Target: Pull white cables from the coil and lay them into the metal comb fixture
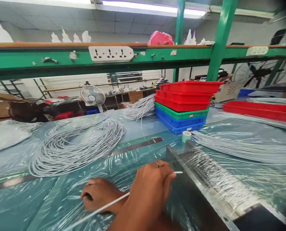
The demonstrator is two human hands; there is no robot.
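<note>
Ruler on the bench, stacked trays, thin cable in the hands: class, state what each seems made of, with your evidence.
Ruler: probably steel, dull grey with fine graduation marks along its edge. Stacked trays: moulded plastic, glossy, evenly coloured red, green and blue. Thin cable: smooth white sheath, likely plastic insulation; its core is not visible.

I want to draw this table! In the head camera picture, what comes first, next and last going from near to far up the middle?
Right hand pinching a thin white wire → metal ruler → loose bundle of white wires → white power strip on the green shelf.
</note>
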